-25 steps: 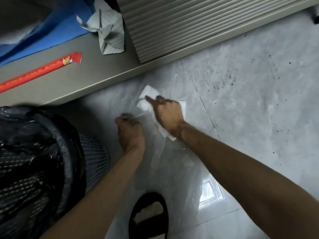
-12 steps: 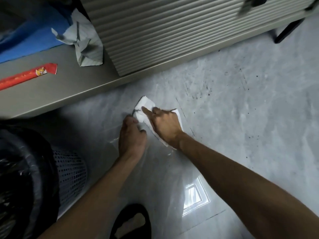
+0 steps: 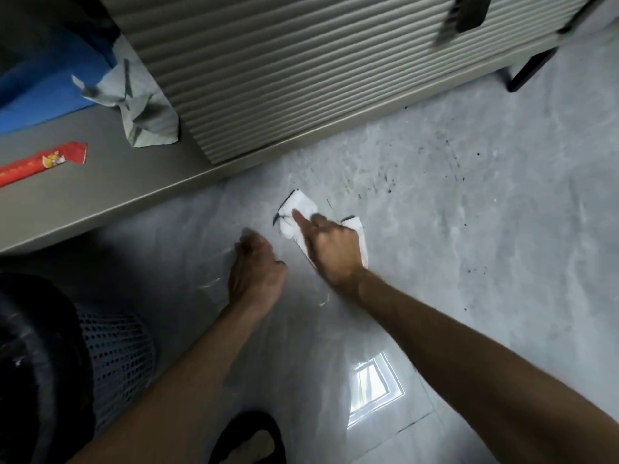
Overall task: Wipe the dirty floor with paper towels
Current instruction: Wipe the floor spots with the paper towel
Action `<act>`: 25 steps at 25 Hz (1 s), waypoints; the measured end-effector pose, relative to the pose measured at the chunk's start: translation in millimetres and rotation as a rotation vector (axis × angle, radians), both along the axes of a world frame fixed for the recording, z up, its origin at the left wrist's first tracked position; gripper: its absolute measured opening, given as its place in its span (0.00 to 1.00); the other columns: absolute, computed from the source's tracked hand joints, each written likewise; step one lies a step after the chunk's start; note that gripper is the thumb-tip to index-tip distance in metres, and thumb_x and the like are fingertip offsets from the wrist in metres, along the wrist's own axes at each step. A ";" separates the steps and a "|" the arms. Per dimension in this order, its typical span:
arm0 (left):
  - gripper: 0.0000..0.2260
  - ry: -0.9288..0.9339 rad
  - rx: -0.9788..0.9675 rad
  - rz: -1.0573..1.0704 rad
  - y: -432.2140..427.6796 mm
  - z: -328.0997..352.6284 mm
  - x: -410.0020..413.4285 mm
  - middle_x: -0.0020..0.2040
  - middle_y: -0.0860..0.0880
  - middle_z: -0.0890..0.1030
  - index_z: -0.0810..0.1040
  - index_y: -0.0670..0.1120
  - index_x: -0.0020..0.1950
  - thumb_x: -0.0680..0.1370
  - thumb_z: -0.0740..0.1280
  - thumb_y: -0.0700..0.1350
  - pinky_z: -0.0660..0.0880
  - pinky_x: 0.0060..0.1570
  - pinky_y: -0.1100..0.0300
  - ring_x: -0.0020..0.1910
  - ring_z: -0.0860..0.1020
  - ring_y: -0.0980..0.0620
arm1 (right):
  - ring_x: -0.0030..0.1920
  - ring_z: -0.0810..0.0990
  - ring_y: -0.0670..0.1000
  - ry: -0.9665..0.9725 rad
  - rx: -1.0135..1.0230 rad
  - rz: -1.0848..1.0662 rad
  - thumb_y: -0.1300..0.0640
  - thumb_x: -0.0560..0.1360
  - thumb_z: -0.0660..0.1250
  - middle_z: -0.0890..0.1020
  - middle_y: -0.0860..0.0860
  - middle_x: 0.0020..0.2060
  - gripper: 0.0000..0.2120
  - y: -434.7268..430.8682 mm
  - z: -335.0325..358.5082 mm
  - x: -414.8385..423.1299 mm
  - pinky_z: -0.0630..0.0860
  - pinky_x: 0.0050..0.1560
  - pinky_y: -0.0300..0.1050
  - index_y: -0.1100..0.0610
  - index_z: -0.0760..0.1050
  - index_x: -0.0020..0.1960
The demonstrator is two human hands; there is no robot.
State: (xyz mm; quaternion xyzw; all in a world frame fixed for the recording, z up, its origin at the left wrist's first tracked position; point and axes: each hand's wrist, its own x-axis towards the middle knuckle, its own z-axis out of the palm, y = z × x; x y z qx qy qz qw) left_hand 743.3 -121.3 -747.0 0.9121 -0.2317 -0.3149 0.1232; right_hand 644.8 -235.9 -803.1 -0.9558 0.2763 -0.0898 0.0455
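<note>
A white paper towel (image 3: 299, 208) with dark smudges along its edges lies on the grey tiled floor (image 3: 469, 329). My right hand (image 3: 330, 250) presses it down, index finger stretched out over the towel, most of the sheet hidden under the palm. My left hand (image 3: 256, 274) rests on the floor just left of the towel, apart from it; its fingertips are blurred. Black dirt specks (image 3: 385, 189) dot the floor beyond and right of the towel, with more specks (image 3: 475, 270) to the right.
A mesh bin (image 3: 117, 363) with a black bag stands at lower left. A black slipper (image 3: 248, 440) sits at the bottom edge. Behind runs a low ledge (image 3: 100, 202) with a red strip (image 3: 43, 162) and crumpled paper (image 3: 144, 112), and a ribbed cabinet (image 3: 301, 78).
My left hand has let go of the towel's corner and now rests on the floor beside it. My right hand has kept pressing the towel, sliding it slightly.
</note>
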 end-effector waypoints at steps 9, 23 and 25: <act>0.14 -0.014 -0.157 0.205 6.4 16.4 -1.2 0.55 0.38 0.78 0.70 0.43 0.61 0.76 0.59 0.40 0.72 0.51 0.53 0.54 0.77 0.37 | 0.38 0.81 0.60 0.038 -0.031 -0.501 0.52 0.80 0.54 0.81 0.55 0.44 0.16 -101.6 24.7 -50.1 0.75 0.37 0.48 0.47 0.73 0.65; 0.10 -0.151 -0.233 0.324 31.4 5.6 5.4 0.52 0.40 0.79 0.69 0.45 0.54 0.74 0.62 0.39 0.71 0.48 0.53 0.52 0.77 0.39 | 0.35 0.82 0.59 0.035 0.018 -0.094 0.55 0.77 0.65 0.81 0.56 0.47 0.20 -43.4 4.2 -3.5 0.72 0.31 0.46 0.47 0.73 0.68; 0.12 -0.092 -0.224 0.254 20.1 5.9 -5.3 0.52 0.40 0.78 0.70 0.46 0.56 0.73 0.62 0.38 0.70 0.46 0.55 0.51 0.77 0.40 | 0.40 0.82 0.62 0.079 0.086 -0.243 0.51 0.80 0.60 0.80 0.56 0.51 0.19 -75.6 21.3 -50.8 0.73 0.36 0.50 0.45 0.70 0.70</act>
